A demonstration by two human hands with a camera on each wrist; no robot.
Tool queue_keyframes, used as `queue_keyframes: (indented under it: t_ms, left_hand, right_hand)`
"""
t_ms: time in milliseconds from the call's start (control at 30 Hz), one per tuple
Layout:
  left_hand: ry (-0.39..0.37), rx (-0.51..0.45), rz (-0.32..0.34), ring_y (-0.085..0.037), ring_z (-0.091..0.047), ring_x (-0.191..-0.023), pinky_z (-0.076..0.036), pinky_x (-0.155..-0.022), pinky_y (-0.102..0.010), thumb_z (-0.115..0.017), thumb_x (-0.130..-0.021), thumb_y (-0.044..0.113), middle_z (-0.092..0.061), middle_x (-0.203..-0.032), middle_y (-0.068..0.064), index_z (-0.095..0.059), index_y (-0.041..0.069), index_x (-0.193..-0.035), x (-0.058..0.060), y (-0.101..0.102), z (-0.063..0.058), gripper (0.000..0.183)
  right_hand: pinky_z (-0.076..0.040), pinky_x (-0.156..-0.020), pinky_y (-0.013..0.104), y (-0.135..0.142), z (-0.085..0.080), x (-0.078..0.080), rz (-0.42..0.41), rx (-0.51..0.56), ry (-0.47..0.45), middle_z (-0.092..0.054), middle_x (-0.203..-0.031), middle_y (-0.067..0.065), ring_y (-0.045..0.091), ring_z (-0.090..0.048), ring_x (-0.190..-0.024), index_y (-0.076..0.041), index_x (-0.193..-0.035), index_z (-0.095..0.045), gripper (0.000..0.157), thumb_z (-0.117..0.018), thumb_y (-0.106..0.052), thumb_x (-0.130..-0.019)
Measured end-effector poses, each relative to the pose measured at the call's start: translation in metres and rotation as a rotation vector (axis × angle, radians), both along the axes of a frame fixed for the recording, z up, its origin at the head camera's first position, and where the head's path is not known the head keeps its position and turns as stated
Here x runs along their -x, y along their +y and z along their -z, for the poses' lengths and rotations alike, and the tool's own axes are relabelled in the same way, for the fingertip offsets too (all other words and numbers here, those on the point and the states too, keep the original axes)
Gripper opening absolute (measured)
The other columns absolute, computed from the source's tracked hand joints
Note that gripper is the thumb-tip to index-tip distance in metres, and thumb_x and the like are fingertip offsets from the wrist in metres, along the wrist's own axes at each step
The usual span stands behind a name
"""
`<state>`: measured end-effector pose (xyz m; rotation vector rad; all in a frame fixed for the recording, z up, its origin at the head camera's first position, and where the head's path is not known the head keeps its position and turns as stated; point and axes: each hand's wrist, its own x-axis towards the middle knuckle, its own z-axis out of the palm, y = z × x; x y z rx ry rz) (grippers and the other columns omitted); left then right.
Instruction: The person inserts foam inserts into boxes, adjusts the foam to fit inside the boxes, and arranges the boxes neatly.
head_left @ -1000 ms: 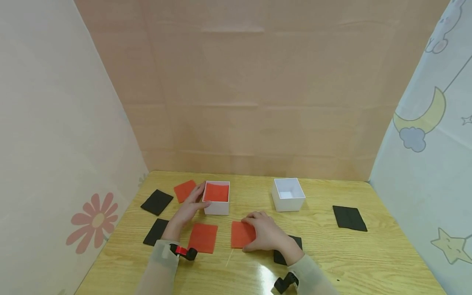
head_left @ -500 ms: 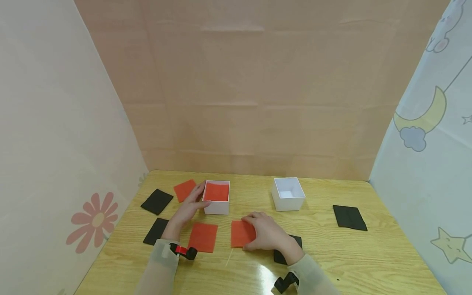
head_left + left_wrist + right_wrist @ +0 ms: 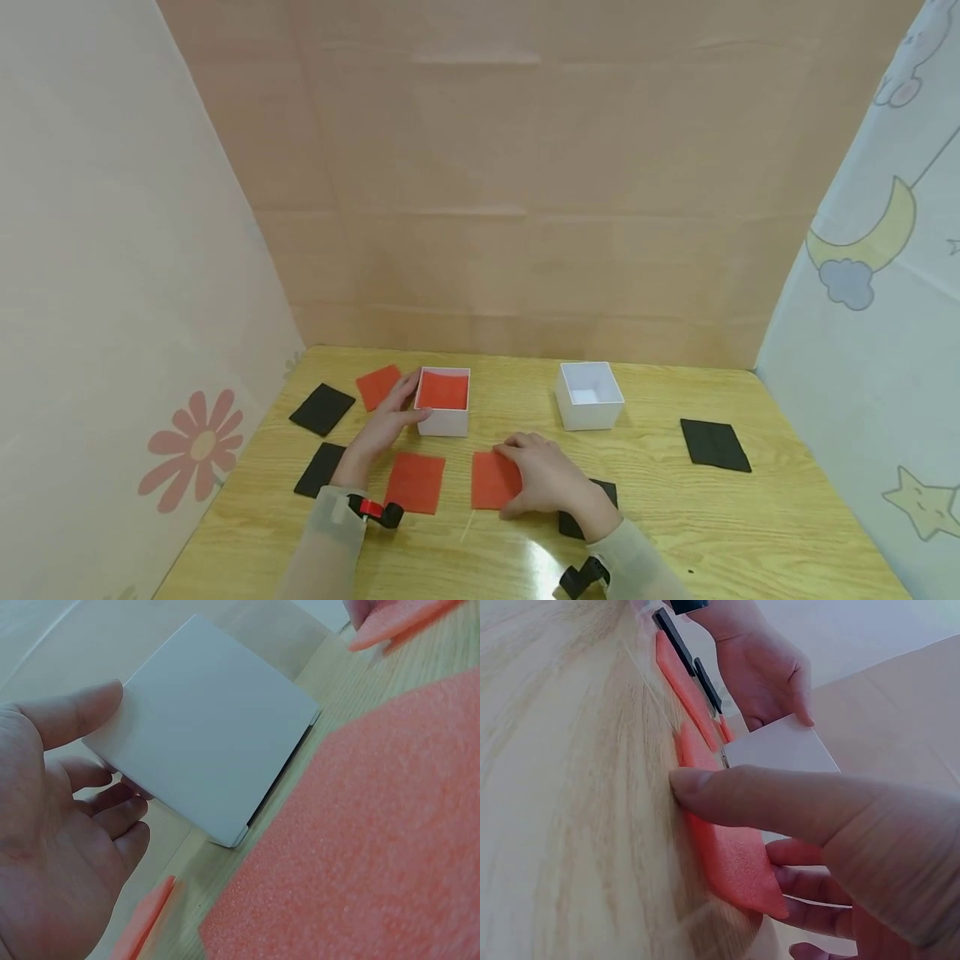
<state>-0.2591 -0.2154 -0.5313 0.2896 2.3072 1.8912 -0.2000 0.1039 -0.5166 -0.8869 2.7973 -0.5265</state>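
On the left half of the table stands an open white box (image 3: 442,423), with a red foam square (image 3: 442,392) lying inside it. My left hand (image 3: 384,432) holds this box at its left side, thumb on the front wall and fingers along the side, as the left wrist view shows. My right hand (image 3: 551,477) spans a second red foam square (image 3: 495,481) in front of the box. In the right wrist view the thumb (image 3: 705,791) is at one edge of that foam square (image 3: 739,862) and the fingers are at the opposite edge.
Another open white box (image 3: 588,408) stands right of centre. A red foam square (image 3: 416,483) lies between my arms, another (image 3: 378,386) behind my left hand. Black squares lie at far left (image 3: 322,409), beside my left wrist (image 3: 321,469), under my right wrist (image 3: 572,523) and at right (image 3: 715,444).
The head view has shifted very slightly. My right thumb has moved a little at the near edge of the red foam square. The left hand stays at the box.
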Motion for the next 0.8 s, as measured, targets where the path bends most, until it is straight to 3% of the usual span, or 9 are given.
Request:
queue_keyframes:
  t_ms: [267,800]
  left_hand:
    - [0.011,-0.004,0.01,-0.036,-0.013,-0.164,-0.026,-0.127,-0.055,-0.069,-0.104,0.017,-0.013,-0.178,-0.008,-0.023,0.017,-0.173,0.0006,0.0006,-0.0025,0.083]
    - [0.005,0.004,0.01,-0.036,-0.013,-0.164,-0.026,-0.127,-0.052,-0.07,-0.104,0.018,-0.011,-0.179,-0.009,-0.023,0.017,-0.173,-0.0004,-0.0008,-0.0011,0.083]
  right_hand:
    - [-0.049,-0.107,0.053,0.0012,-0.0032,0.0009,-0.003,0.005,0.012,-0.062,-0.141,0.002,0.026,-0.058,-0.128,-0.014,-0.149,-0.064,0.087,-0.092,-0.05,-0.075]
    - [-0.057,-0.093,0.039,0.0055,-0.0087,0.0021,0.011,0.129,0.013,-0.061,-0.135,0.0,0.017,-0.064,-0.11,-0.007,-0.146,-0.064,0.081,-0.092,-0.041,-0.078]
